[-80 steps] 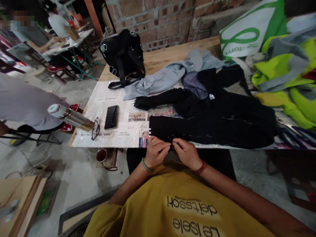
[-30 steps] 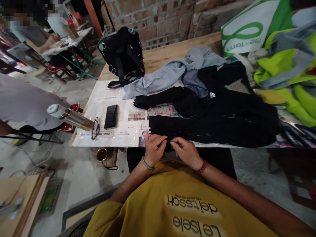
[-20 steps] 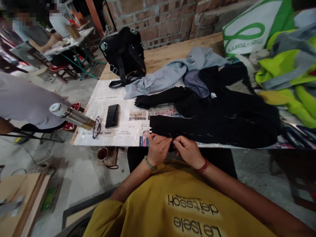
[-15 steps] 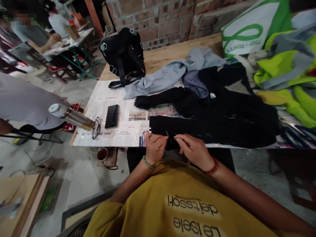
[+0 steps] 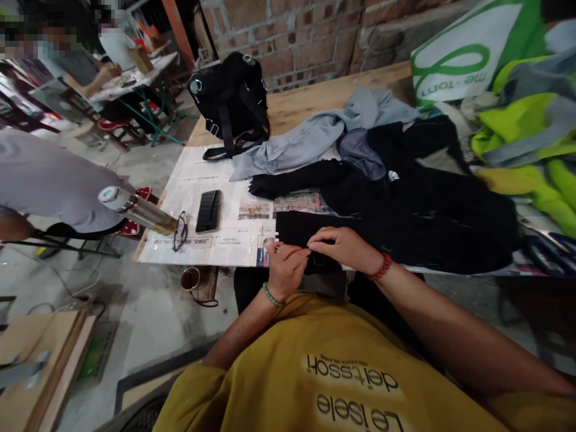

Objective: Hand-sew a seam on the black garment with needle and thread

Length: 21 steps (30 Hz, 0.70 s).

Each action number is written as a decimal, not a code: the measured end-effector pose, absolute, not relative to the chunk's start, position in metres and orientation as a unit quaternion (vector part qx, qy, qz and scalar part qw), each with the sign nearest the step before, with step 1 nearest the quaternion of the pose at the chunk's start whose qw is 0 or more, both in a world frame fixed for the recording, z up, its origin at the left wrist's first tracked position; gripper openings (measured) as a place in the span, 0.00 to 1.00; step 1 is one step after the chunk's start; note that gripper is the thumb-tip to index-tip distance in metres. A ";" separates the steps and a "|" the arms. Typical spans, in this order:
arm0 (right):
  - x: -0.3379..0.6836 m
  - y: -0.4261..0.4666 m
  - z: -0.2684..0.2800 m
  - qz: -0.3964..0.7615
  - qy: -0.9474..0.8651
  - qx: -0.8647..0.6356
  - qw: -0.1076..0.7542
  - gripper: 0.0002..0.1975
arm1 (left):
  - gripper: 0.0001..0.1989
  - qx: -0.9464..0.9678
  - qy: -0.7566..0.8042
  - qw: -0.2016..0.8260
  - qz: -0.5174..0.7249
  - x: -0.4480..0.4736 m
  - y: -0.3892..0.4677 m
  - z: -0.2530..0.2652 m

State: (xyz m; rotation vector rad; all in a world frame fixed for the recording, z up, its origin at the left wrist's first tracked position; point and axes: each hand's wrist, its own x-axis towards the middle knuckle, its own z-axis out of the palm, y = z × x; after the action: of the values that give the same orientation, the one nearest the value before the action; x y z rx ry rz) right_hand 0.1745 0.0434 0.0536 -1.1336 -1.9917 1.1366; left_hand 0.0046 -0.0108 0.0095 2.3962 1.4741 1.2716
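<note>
One black garment (image 5: 405, 222) spreads from the centre to the right of my feed; I count one phone (image 5: 208, 211), one flask (image 5: 143, 211) and one pair of glasses (image 5: 180, 233) at centre left. Mid-frame, the left hand (image 5: 287, 270) grips the garment's near-left end; the right hand (image 5: 345, 249) pinches thumb to forefinger beside it, on something too small for me to tell.
</note>
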 end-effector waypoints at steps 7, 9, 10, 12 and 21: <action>0.175 0.040 0.049 0.500 -0.643 -0.483 0.320 0.10 | 0.07 0.742 0.498 0.005 0.449 0.002 -0.015 0.001; 0.175 0.040 0.050 0.504 -0.635 -0.492 0.319 0.10 | 0.04 0.749 0.492 0.000 0.444 0.001 -0.016 -0.003; 0.174 0.040 0.051 0.504 -0.635 -0.493 0.316 0.09 | 0.03 0.752 0.492 0.001 0.439 0.000 -0.017 -0.004; 0.174 0.040 0.049 0.500 -0.639 -0.492 0.315 0.10 | 0.05 0.757 0.494 0.010 0.427 -0.001 -0.018 -0.006; 0.178 0.042 0.034 0.489 -0.619 -0.509 0.344 0.14 | 0.07 0.766 0.478 -0.007 0.430 0.005 -0.009 0.007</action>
State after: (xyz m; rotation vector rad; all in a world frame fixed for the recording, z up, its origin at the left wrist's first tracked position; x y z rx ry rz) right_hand 0.1780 0.0416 0.0343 -1.3215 -1.6077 1.2703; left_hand 0.0048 -0.0086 0.0067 2.4165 1.5092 1.3560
